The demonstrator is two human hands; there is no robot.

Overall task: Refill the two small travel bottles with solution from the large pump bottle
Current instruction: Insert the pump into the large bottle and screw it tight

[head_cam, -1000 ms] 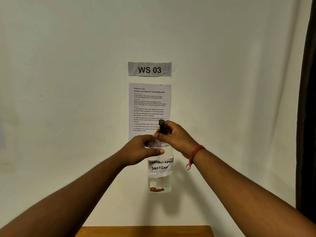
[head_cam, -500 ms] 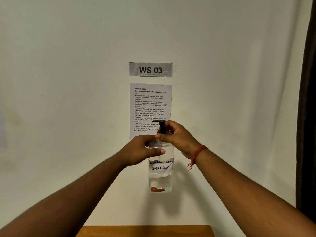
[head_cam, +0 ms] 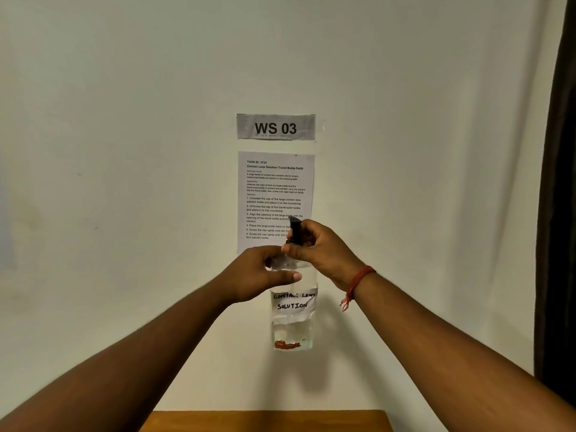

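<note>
I hold the large clear pump bottle (head_cam: 293,325) upright in the air in front of the wall. It carries a white label reading "contact lens solution" and has clear liquid in its lower part. My left hand (head_cam: 258,277) grips the bottle's shoulder. My right hand (head_cam: 318,247) is closed around the black pump top (head_cam: 295,230) at the neck. The two small travel bottles are not in view.
A wooden table edge (head_cam: 265,420) shows at the bottom of the frame. On the white wall hang a "WS 03" sign (head_cam: 276,127) and a printed task sheet (head_cam: 276,188). A dark curtain (head_cam: 558,213) runs down the right side.
The pump head has turned under my right hand; its spout pointed left half a second ago and now points away. The bottle stays at the same height.
</note>
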